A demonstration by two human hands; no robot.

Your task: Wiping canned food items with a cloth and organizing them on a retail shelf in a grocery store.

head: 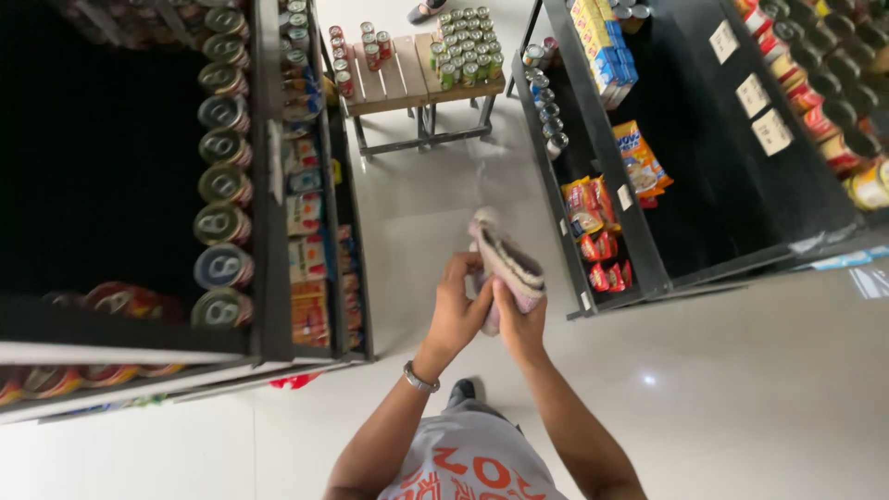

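Cloth, pinkish-grey and bunched, sits in both hands out in front of the person's chest, above the pale tiled floor of a shop aisle. The left hand, with a metal bracelet at the wrist, closes its fingers on the cloth's near side; the right hand clasps it from below. Just left stands a dark shelf lined with tin cans and small boxes. To the right, another rack carries snack packets. Farther off, a wooden table holds more cans.
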